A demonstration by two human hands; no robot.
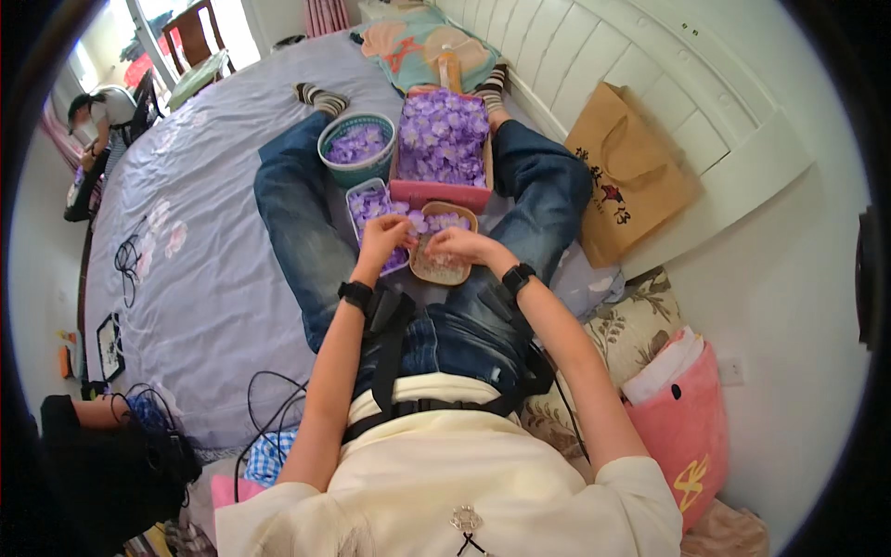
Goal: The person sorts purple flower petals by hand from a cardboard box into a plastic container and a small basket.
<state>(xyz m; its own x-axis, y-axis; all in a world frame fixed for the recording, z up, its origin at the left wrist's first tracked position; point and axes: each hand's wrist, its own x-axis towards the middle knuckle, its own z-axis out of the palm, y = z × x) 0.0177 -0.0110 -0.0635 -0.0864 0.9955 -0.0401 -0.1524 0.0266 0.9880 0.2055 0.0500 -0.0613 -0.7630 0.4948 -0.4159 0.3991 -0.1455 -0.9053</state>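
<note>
My left hand (pixel 390 237) holds a purple artificial flower (pixel 416 221) at its fingertips, above a white plastic basket (pixel 353 207) of purple petals. My right hand (pixel 456 247) is over a tan oval tray (pixel 445 281), its fingertips curled down near small pale pieces (pixel 438 268); whether it grips one is hidden. More purple flowers (pixel 445 221) lie at the tray's far end. Beyond stands a pink cardboard box (pixel 438 193) heaped with purple flowers, and left of it a round green basket with a white rim (pixel 358 167) holds more.
My legs in jeans (pixel 299 202) flank the containers on the bed (pixel 209 278). A brown paper bag (pixel 626 174) leans by the white headboard (pixel 592 42). A bottle (pixel 449 69) lies beyond the box. Black cables (pixel 129 261) are at left. Another person (pixel 104 132) sits at far left.
</note>
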